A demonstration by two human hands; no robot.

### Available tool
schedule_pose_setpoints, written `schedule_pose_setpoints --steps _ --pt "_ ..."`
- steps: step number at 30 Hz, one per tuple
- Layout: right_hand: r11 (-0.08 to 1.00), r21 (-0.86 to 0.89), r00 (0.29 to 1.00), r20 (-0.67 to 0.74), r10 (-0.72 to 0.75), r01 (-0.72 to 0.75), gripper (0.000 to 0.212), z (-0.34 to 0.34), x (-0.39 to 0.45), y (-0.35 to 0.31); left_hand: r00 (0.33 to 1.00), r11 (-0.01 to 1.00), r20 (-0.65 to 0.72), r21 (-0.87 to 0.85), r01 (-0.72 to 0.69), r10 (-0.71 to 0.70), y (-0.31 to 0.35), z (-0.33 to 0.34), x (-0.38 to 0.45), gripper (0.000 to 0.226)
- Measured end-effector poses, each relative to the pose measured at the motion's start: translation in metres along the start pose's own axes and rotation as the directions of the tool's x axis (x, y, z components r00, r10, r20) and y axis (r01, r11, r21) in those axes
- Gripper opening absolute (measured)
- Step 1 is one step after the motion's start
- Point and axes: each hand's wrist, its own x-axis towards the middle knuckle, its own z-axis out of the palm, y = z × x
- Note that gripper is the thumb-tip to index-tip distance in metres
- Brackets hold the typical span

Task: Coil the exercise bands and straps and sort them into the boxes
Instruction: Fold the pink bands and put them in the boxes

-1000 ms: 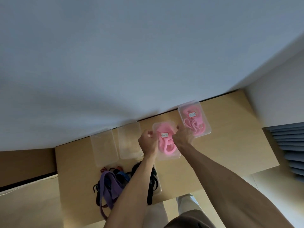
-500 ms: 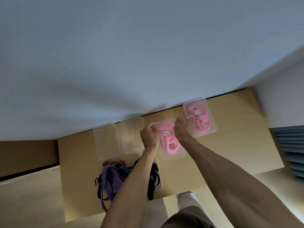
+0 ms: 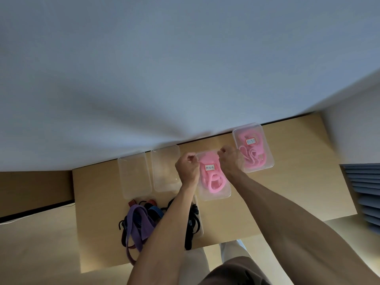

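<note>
A: Head view. Middle clear box (image 3: 214, 193), long axis running away toward wall, slightly tilted; pink coiled band (image 3: 213, 178) inside, white label on lid.
B: Hands?
A: Left hand (image 3: 187, 168) and right hand (image 3: 230, 161) curled, gripping box's far corners. Second pink-filled box (image 3: 253, 148) just right; purple strap (image 3: 138, 224) near front edge.

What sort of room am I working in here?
Probably a home or office room, not a gym: a plain wooden desk pushed against a bare white wall, clear plastic boxes lined up on it, and what looks like a slatted grey panel at the right edge.
</note>
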Motion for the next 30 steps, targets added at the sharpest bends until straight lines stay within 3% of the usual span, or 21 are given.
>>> schedule_pose_setpoints --steps 9,15,30 --pt "0.99 0.087 0.994 0.014 0.107 -0.108 0.016 -0.001 0.013 0.002 0.997 0.997 0.024 0.016 0.071 -0.071 0.001 0.004 0.011 0.012" --pt "0.998 0.04 0.999 -0.026 -0.039 0.04 0.02 0.0 0.019 -0.005 0.997 0.998 0.025 0.0 0.07 -0.07 0.0 0.006 0.011 0.01" --pt "0.963 -0.202 0.981 -0.04 -0.188 0.176 0.022 0.008 0.015 0.007 0.986 0.988 0.059 0.028 0.153 -0.155 0.0 0.012 0.011 0.014"
